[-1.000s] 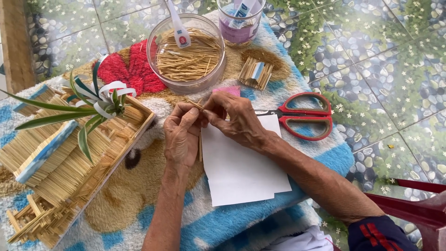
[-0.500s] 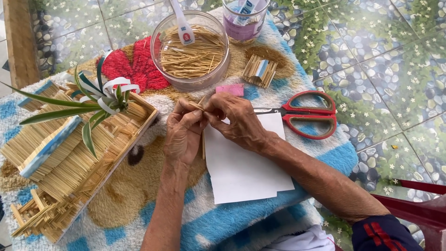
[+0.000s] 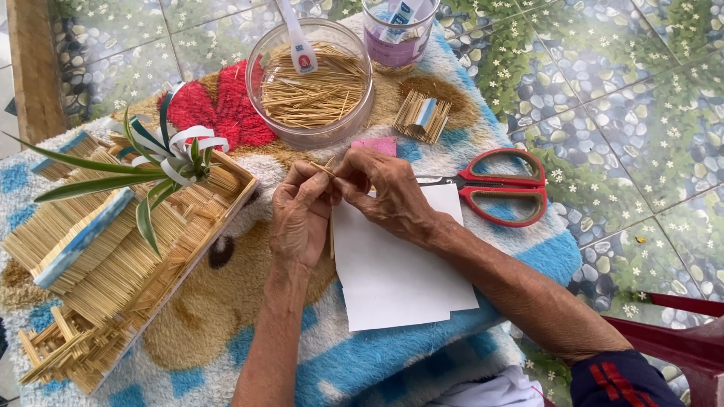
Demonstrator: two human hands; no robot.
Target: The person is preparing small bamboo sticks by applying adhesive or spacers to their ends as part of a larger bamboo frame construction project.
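Thin wood stick [image 3: 326, 167] pinched btwn left hand [image 3: 300, 218] & right hand [image 3: 386, 192]

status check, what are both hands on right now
Left hand and right hand together, fingers pinching thin sticks over white paper. Bowl of sticks behind. Red scissors beside right wrist, not touching.

The jar [image 3: 397, 34] at twelve o'clock is cut off by the top edge; the red chair [image 3: 682, 343] at four o'clock runs off the right edge; the left hand [image 3: 300, 215] hides most of the thin stick [image 3: 331, 234]
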